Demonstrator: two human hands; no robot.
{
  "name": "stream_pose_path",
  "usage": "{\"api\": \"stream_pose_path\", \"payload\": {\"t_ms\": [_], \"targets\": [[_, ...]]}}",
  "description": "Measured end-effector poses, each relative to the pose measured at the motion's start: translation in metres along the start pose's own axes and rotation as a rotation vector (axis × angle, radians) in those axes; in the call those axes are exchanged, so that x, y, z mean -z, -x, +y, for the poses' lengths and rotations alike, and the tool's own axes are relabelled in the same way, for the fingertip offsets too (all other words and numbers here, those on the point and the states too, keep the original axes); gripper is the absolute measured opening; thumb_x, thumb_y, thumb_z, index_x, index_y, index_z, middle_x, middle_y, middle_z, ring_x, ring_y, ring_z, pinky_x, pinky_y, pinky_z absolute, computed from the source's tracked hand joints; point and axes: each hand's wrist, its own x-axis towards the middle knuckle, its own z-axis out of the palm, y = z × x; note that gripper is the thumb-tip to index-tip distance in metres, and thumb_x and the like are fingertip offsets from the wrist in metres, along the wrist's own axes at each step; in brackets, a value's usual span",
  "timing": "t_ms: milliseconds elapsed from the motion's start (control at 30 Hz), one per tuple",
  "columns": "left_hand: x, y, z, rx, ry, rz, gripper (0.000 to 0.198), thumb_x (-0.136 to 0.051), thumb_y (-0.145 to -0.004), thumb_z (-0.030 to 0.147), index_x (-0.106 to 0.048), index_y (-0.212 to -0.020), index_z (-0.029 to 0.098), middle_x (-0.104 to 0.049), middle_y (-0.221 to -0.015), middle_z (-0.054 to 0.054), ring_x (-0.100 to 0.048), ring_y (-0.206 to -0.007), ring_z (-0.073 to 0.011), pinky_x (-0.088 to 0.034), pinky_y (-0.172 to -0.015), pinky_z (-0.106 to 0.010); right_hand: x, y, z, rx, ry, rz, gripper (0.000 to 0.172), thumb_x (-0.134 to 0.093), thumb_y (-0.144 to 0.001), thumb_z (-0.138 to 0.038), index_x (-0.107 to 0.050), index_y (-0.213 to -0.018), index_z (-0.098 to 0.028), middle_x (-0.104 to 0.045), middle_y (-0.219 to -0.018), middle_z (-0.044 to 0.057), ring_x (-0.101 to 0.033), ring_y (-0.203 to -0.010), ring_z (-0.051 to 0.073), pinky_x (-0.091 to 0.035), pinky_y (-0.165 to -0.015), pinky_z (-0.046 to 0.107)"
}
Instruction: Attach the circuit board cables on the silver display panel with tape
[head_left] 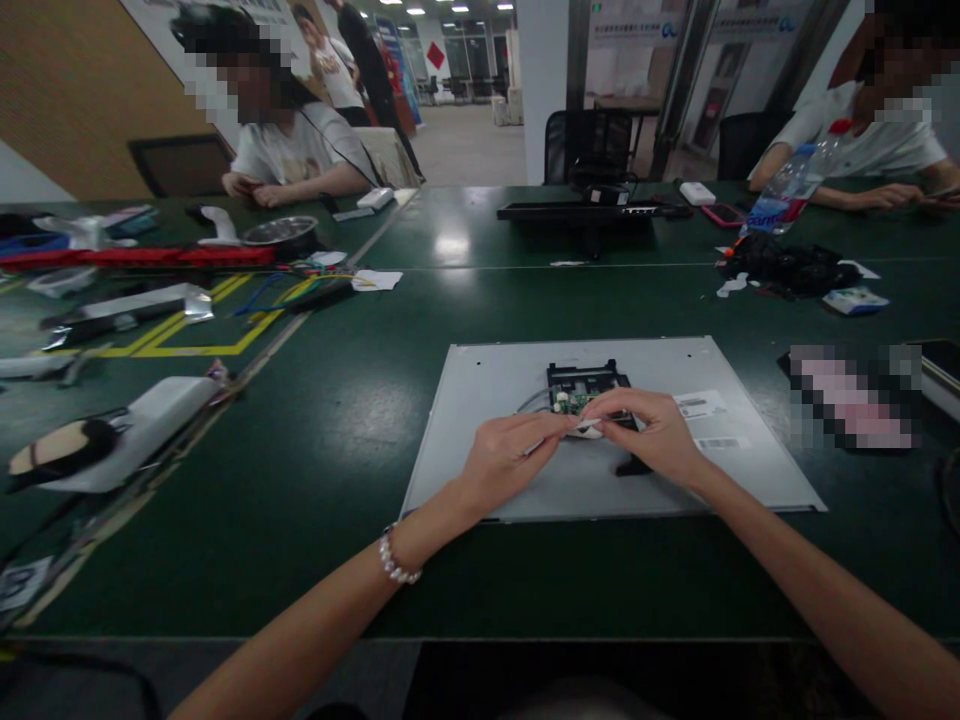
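Observation:
A flat grey-white metal panel (480, 400) with label stickers lies on the table in front of me. A black plastic frame (589, 372) and a small green circuit board (571, 402) sit on it, with a grey cable at the left. Over the board, my left hand (514, 450) and my right hand (654, 432) meet with fingers pinched around a small white piece (589, 424). Fingers partly cover that piece, and its exact kind is too small to make out. Below my right hand a black part (632, 467) rests on the panel.
The green table (337, 450) carries a white-and-black device (124, 435), wires and a metal bowl (283, 235) at left. A thin black screen (577, 213) stands at the back. To the right are a bottle (784, 195), a black bundle (799, 268) and a phone (851, 400). Two people sit opposite.

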Motion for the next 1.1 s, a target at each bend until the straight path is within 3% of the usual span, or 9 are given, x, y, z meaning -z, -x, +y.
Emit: {"api": "stream_pose_path", "payload": {"t_ms": [133, 233, 367, 500, 600, 767, 933, 1100], "targets": [[0.009, 0.001, -0.006, -0.066, -0.224, -0.017, 0.028, -0.051, -0.094, 0.014, -0.063, -0.118, 0.02, -0.073, -0.108, -0.005, -0.071, -0.092, -0.0149, -0.06, -0.08, -0.027, 0.005, 0.001, 0.002, -0.009, 0.157, 0.142, 0.011, -0.062, -0.086, -0.026, -0.071, -0.091, -0.026, -0.074, -0.091, 0.001, -0.069, -0.087, 0.02, -0.056, -0.082, 0.04], [0.015, -0.001, -0.007, -0.038, -0.411, -0.101, 0.03, -0.048, -0.093, 0.011, -0.062, -0.119, 0.017, -0.07, -0.115, -0.011, -0.069, -0.098, -0.021, -0.059, -0.081, -0.034, 0.011, 0.002, 0.007, 0.016, 0.348, 0.221, 0.015, -0.057, -0.088, -0.023, -0.071, -0.092, -0.026, -0.074, -0.093, 0.002, -0.069, -0.089, 0.022, -0.054, -0.085, 0.042], [0.012, -0.003, 0.006, 0.14, -0.646, -0.318, 0.027, -0.047, -0.089, 0.004, -0.065, -0.108, 0.011, -0.072, -0.097, -0.013, -0.069, -0.072, -0.0223, -0.055, -0.063, -0.034, 0.018, 0.002, 0.015, 0.06, 0.489, 0.266, 0.017, -0.054, -0.089, -0.02, -0.069, -0.093, -0.024, -0.073, -0.092, 0.003, -0.069, -0.088, 0.022, -0.054, -0.083, 0.04], [0.002, -0.001, 0.019, 0.184, -0.739, -0.493, 0.027, -0.048, -0.087, 0.002, -0.063, -0.108, 0.009, -0.071, -0.085, -0.01, -0.066, -0.064, -0.0208, -0.048, -0.055, -0.032, 0.019, 0.001, 0.017, 0.109, 0.563, 0.224, 0.017, -0.054, -0.088, -0.016, -0.069, -0.094, -0.02, -0.074, -0.092, 0.005, -0.069, -0.088, 0.021, -0.054, -0.082, 0.038], [-0.003, 0.002, 0.023, 0.168, -0.727, -0.503, 0.031, -0.048, -0.089, 0.006, -0.06, -0.117, 0.009, -0.071, -0.085, -0.01, -0.066, -0.065, -0.0199, -0.046, -0.055, -0.031, 0.017, 0.001, 0.016, 0.123, 0.6, 0.185, 0.017, -0.053, -0.088, -0.014, -0.068, -0.095, -0.019, -0.073, -0.093, 0.007, -0.068, -0.09, 0.022, -0.053, -0.082, 0.037], [-0.007, 0.002, 0.021, 0.215, -0.659, -0.424, 0.034, -0.043, -0.098, 0.029, -0.057, -0.123, 0.01, -0.071, -0.08, -0.01, -0.065, -0.063, -0.0209, -0.043, -0.056, -0.032, 0.016, 0.002, 0.017, 0.113, 0.63, 0.15, 0.018, -0.052, -0.088, -0.015, -0.068, -0.095, -0.019, -0.073, -0.093, 0.007, -0.068, -0.089, 0.022, -0.053, -0.081, 0.037], [0.002, -0.004, 0.006, 0.275, -0.645, -0.424, 0.021, -0.044, -0.093, 0.015, -0.062, -0.103, 0.013, -0.07, -0.079, -0.008, -0.064, -0.068, -0.0204, -0.042, -0.061, -0.032, 0.019, 0.003, 0.021, 0.087, 0.658, 0.138, 0.016, -0.053, -0.089, -0.016, -0.067, -0.095, -0.019, -0.072, -0.094, 0.008, -0.067, -0.089, 0.023, -0.053, -0.082, 0.038], [0.007, -0.006, -0.007, 0.339, -0.665, -0.453, 0.021, -0.046, -0.093, 0.02, -0.064, -0.086, 0.014, -0.068, -0.081, -0.009, -0.062, -0.074, -0.022, -0.043, -0.064, -0.033, 0.02, 0.003, 0.023, 0.034, 0.667, 0.104, 0.017, -0.052, -0.09, -0.018, -0.067, -0.097, -0.018, -0.072, -0.096, 0.008, -0.067, -0.09, 0.023, -0.053, -0.082, 0.039]]}}
